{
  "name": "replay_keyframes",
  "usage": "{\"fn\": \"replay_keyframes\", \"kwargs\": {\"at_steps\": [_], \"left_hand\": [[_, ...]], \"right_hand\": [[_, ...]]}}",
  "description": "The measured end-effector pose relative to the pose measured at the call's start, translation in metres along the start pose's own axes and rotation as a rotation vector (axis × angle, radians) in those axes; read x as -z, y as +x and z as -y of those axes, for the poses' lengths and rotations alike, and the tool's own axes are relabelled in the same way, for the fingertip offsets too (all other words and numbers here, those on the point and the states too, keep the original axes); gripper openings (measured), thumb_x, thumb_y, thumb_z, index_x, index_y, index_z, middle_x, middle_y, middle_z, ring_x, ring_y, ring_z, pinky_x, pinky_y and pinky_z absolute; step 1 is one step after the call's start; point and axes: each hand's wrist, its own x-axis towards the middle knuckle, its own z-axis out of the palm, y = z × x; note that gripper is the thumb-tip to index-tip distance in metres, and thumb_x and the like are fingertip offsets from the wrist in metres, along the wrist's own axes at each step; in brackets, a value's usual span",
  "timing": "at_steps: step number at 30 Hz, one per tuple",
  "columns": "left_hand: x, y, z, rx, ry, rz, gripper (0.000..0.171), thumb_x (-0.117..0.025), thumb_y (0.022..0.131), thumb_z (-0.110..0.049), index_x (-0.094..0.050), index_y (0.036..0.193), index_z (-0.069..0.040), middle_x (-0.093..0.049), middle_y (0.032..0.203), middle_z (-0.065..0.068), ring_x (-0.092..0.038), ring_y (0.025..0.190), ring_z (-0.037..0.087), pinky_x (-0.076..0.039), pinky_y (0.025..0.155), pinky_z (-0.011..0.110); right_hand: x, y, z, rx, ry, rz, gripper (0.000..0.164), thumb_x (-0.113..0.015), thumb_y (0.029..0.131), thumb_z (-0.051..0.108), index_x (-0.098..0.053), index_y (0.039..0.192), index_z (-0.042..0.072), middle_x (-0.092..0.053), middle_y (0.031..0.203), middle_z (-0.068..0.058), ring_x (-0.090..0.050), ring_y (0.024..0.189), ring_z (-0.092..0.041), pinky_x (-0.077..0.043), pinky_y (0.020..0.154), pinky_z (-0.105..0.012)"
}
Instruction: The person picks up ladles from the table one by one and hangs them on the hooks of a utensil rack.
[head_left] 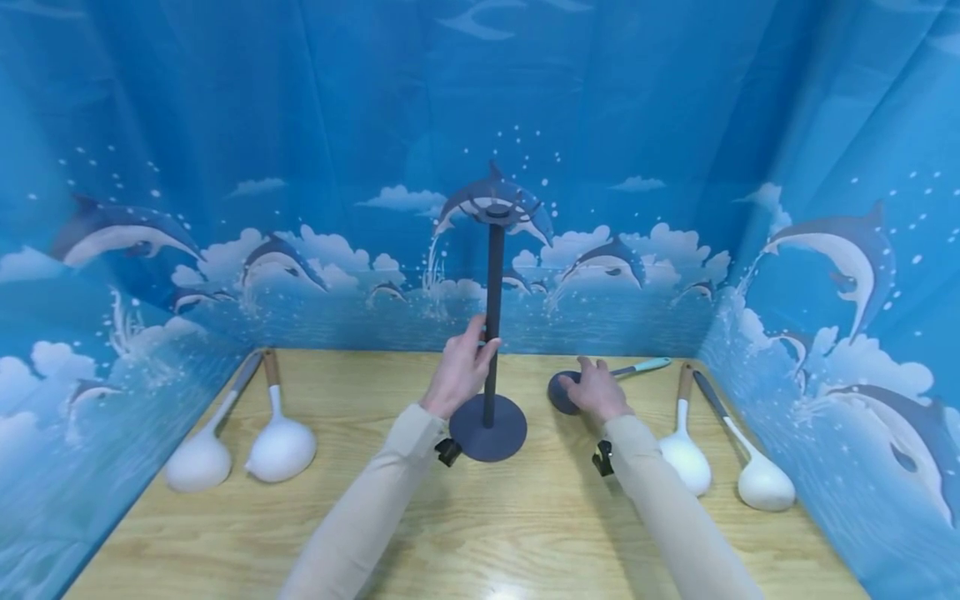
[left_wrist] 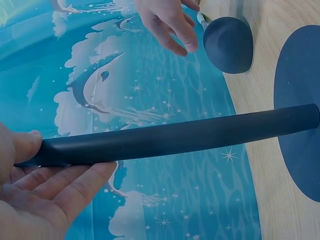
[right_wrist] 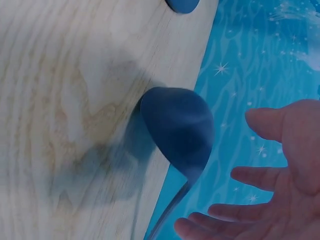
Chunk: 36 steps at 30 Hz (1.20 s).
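A dark utensil stand (head_left: 495, 283) with a round base and a hooked top stands upright mid-table. My left hand (head_left: 461, 367) holds its pole (left_wrist: 170, 139) between thumb and fingers, below the middle in the head view. To the right lies a ladle with a dark bowl (head_left: 564, 392) and a mint handle end (head_left: 651, 364); its bowl (right_wrist: 180, 127) is turned underside up. Over this ladle hovers my right hand (head_left: 596, 390), fingers spread and relaxed. In the right wrist view, that hand (right_wrist: 280, 185) shows a gap to the bowl.
Two white ladles lie at the left, one grey-handled (head_left: 199, 460) and one brown-handled (head_left: 281, 450). At the right lie a brown-handled white ladle (head_left: 688, 463) and a dark-handled one (head_left: 765, 483). A blue dolphin curtain (head_left: 360, 125) borders the wooden table (head_left: 480, 517) at back and sides.
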Motion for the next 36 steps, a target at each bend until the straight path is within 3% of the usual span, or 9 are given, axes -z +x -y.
{"fn": "replay_keyframes", "kwargs": {"at_steps": [18,22,25,27,29,30,32,34,36], "left_hand": [[0.004,0.003,0.003,-0.025,-0.012,0.018,0.031,-0.047,0.105,-0.022,-0.047,0.134,-0.012,-0.069,0.104,0.015,-0.071,0.077,0.022,-0.057,0.066,0.034],[0.004,0.002,0.005,-0.018,-0.010,0.022,0.032,-0.047,0.104,-0.023,-0.047,0.135,-0.014,-0.069,0.104,0.013,-0.072,0.080,0.020,-0.058,0.068,0.034],[0.004,0.002,0.006,-0.020,-0.007,0.019,0.032,-0.047,0.104,-0.024,-0.046,0.135,-0.013,-0.069,0.103,0.013,-0.072,0.081,0.020,-0.058,0.068,0.034],[0.004,0.001,0.006,-0.020,-0.004,0.017,0.034,-0.046,0.104,-0.026,-0.046,0.135,-0.013,-0.068,0.102,0.012,-0.072,0.083,0.020,-0.059,0.069,0.033],[0.004,0.001,0.006,-0.020,-0.001,0.020,0.035,-0.046,0.104,-0.027,-0.045,0.136,-0.013,-0.068,0.103,0.012,-0.072,0.085,0.021,-0.059,0.070,0.034],[0.003,0.001,0.006,-0.021,-0.001,0.020,0.035,-0.046,0.104,-0.026,-0.045,0.137,-0.013,-0.068,0.103,0.012,-0.072,0.085,0.021,-0.059,0.070,0.034],[0.003,0.001,0.006,-0.025,-0.001,0.017,0.034,-0.047,0.104,-0.024,-0.045,0.137,-0.013,-0.069,0.104,0.012,-0.072,0.087,0.022,-0.059,0.071,0.034],[0.002,0.001,0.005,-0.029,0.001,0.013,0.033,-0.048,0.104,-0.022,-0.046,0.136,-0.014,-0.069,0.104,0.012,-0.072,0.088,0.022,-0.059,0.072,0.034],[0.002,0.001,0.005,-0.035,0.000,0.009,0.032,-0.049,0.104,-0.019,-0.046,0.136,-0.013,-0.069,0.103,0.012,-0.072,0.086,0.022,-0.059,0.071,0.035]], "right_hand": [[0.003,0.023,-0.017,-0.061,-0.064,0.105,0.067,-0.018,0.106,0.049,-0.035,0.151,0.001,-0.031,0.153,-0.032,-0.018,0.144,-0.050,-0.026,0.112,-0.065],[0.002,0.024,-0.020,-0.087,-0.065,0.140,0.071,-0.015,0.106,0.051,-0.034,0.150,-0.002,-0.035,0.150,-0.032,-0.025,0.141,-0.051,-0.030,0.111,-0.063],[0.003,0.024,-0.021,-0.092,-0.066,0.119,0.071,-0.017,0.106,0.048,-0.038,0.145,-0.008,-0.041,0.144,-0.034,-0.037,0.133,-0.052,-0.036,0.106,-0.062],[0.004,0.025,-0.022,-0.100,-0.066,0.079,0.067,-0.021,0.107,0.043,-0.049,0.135,-0.011,-0.052,0.133,-0.035,-0.048,0.124,-0.051,-0.042,0.101,-0.059],[0.005,0.026,-0.025,-0.104,-0.058,0.036,0.059,-0.027,0.107,0.038,-0.064,0.107,-0.009,-0.065,0.100,-0.029,-0.064,0.096,-0.041,-0.052,0.084,-0.049],[0.006,0.027,-0.026,-0.110,-0.049,0.014,0.056,-0.031,0.107,0.036,-0.065,0.090,-0.005,-0.065,0.081,-0.022,-0.064,0.079,-0.034,-0.053,0.073,-0.043],[0.007,0.028,-0.030,-0.117,-0.034,-0.026,0.053,-0.040,0.105,0.031,-0.054,0.062,0.004,-0.048,0.054,-0.007,-0.049,0.052,-0.020,-0.045,0.057,-0.034],[0.008,0.029,-0.033,-0.118,-0.020,-0.061,0.054,-0.047,0.103,0.027,-0.040,0.051,0.014,-0.030,0.046,0.004,-0.031,0.044,-0.011,-0.037,0.053,-0.029],[0.009,0.030,-0.034,-0.131,-0.027,-0.096,0.056,-0.051,0.100,0.024,-0.040,0.046,0.014,-0.032,0.043,0.005,-0.032,0.042,-0.011,-0.042,0.056,-0.032]]}}
